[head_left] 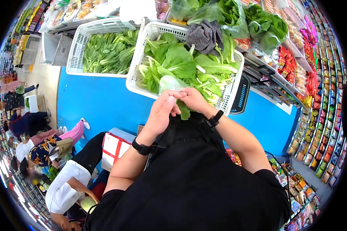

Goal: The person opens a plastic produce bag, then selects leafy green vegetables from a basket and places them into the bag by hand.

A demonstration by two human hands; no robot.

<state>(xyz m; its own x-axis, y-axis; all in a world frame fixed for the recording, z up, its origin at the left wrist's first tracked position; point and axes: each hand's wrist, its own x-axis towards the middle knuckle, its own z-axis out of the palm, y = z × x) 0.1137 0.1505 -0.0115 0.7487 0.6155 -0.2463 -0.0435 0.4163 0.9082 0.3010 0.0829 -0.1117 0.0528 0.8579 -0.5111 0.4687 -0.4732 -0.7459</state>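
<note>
My left hand (163, 111) and my right hand (194, 100) meet over the near edge of a white crate (133, 79) of leafy greens (177, 61). A pale, see-through plastic bag (172, 82) sticks out beyond my fingers, with green showing through it. Both hands are closed, fingertips pinched together at the bag's near end. Under my right hand hangs a green leaf (184, 111); my fingers hide how it joins the bag. A crumpled grey cloth (205, 37) lies on the greens at the crate's far right.
Left of this crate stands another white crate (75, 57) with slender greens (110, 52). Bagged lettuce (264, 27) and packaged snacks (287, 63) fill the back right. A white box with red tape (115, 150) and a person in a white shirt (67, 184) are at my left.
</note>
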